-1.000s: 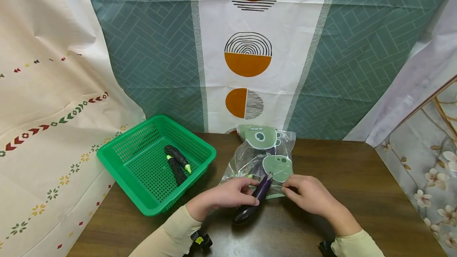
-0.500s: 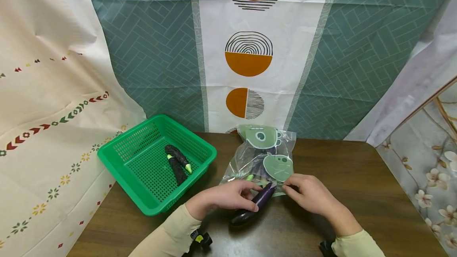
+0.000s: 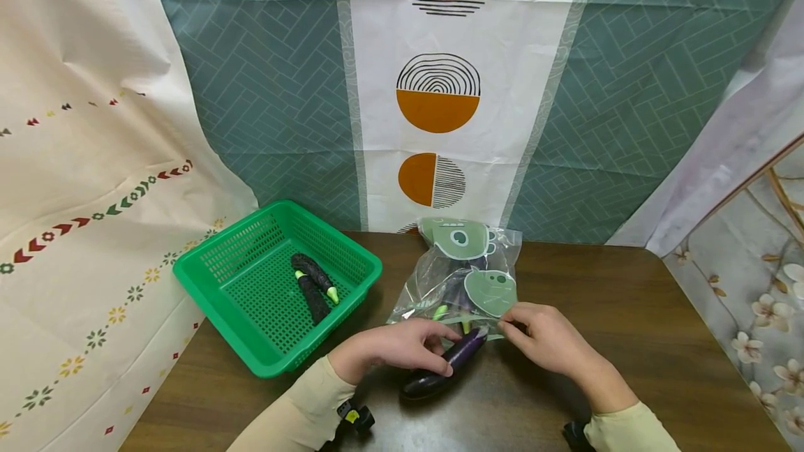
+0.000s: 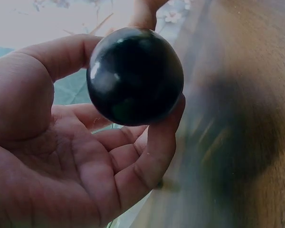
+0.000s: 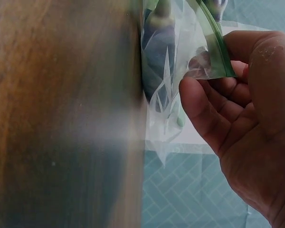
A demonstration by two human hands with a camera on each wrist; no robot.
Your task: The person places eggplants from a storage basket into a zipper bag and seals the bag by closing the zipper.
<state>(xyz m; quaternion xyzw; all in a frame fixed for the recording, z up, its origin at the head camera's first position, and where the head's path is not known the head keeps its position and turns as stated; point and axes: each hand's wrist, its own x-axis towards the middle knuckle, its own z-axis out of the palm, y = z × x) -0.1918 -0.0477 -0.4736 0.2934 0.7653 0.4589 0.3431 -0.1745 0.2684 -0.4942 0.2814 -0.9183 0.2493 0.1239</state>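
Observation:
My left hand (image 3: 411,347) grips a glossy dark purple eggplant (image 3: 465,353) between thumb and fingers, just in front of the bag's mouth. Its pale stem end points toward the bag; the rounded end of the eggplant (image 4: 135,76) faces the left wrist camera. My right hand (image 3: 543,337) pinches the near edge of a clear zip bag (image 3: 430,277) printed with green cartoon shapes. In the right wrist view, the green zip strip (image 5: 219,45) runs up from those fingers. Dark purple eggplants with green stems show through the plastic, partly hidden by the print.
A green plastic basket (image 3: 251,298) stands to the left, with two dark, bumpy cucumbers (image 3: 312,298) with pale green ends inside. The brown wooden table (image 3: 603,298) reaches back to a patterned cloth (image 3: 283,89) hanging behind it.
The eggplant has been drawn slightly toward me and tilted flatter, its stem end swinging right and down from the bag. The right hand stays nearly still at the bag's edge.

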